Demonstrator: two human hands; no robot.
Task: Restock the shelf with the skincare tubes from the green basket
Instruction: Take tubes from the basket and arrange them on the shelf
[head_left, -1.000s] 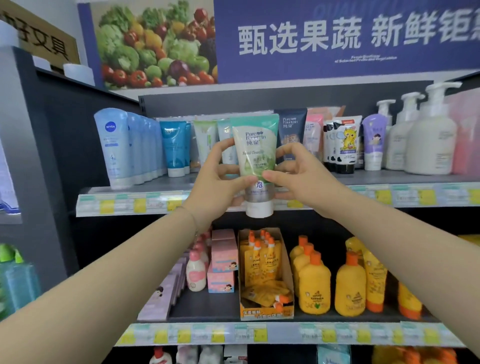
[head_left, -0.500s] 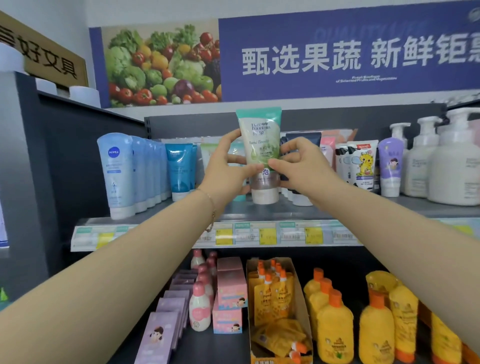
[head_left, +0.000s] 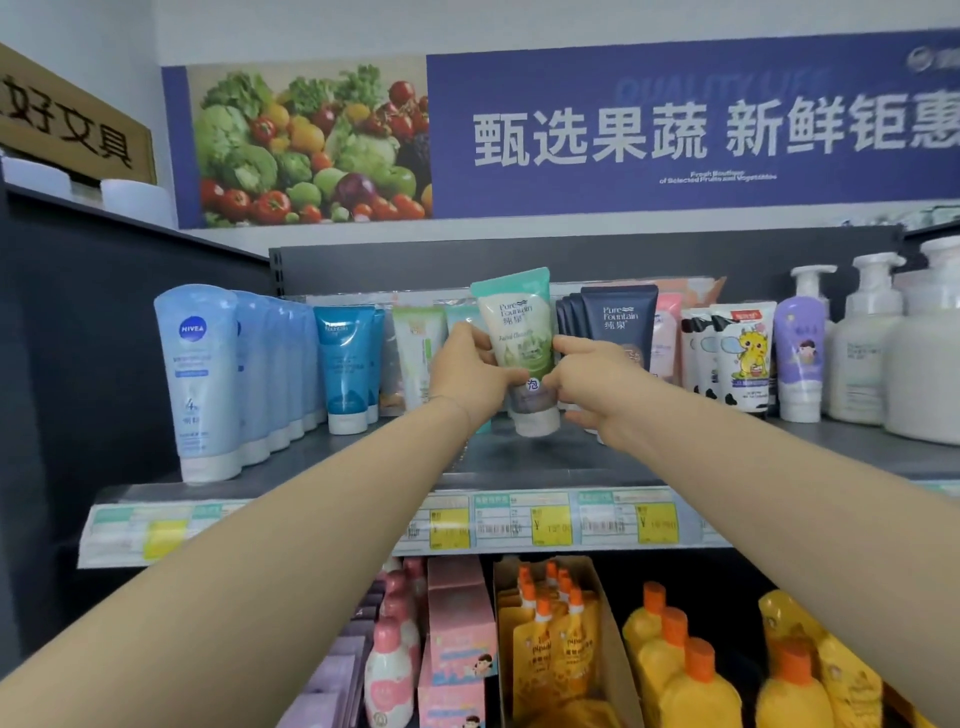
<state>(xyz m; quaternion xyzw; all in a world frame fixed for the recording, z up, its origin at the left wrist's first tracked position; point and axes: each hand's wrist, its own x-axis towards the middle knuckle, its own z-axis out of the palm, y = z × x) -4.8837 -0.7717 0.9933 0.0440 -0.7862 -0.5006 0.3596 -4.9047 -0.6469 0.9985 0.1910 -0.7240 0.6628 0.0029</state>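
Observation:
A green-topped skincare tube (head_left: 522, 338) with a pale cap stands cap-down just above the top shelf (head_left: 519, 467), tilted slightly. My left hand (head_left: 470, 371) grips its left side and my right hand (head_left: 589, 376) grips its right side. Directly behind it stand more green tubes (head_left: 418, 348), mostly hidden by my hands. A row of dark navy tubes (head_left: 618, 322) stands to its right. The green basket is out of view.
Pale blue Nivea tubes (head_left: 200, 379) and teal tubes (head_left: 343, 364) fill the shelf's left. Small cartoon tubes (head_left: 740, 358), a purple bottle (head_left: 800, 358) and white pump bottles (head_left: 865, 338) stand at the right. Yellow bottles (head_left: 685, 670) and pink boxes (head_left: 460, 629) sit on the shelf below.
Both hands have carried the green tube up and back, from in front of the shelf edge to over the shelf surface among the tube rows. The camera view has tipped upward.

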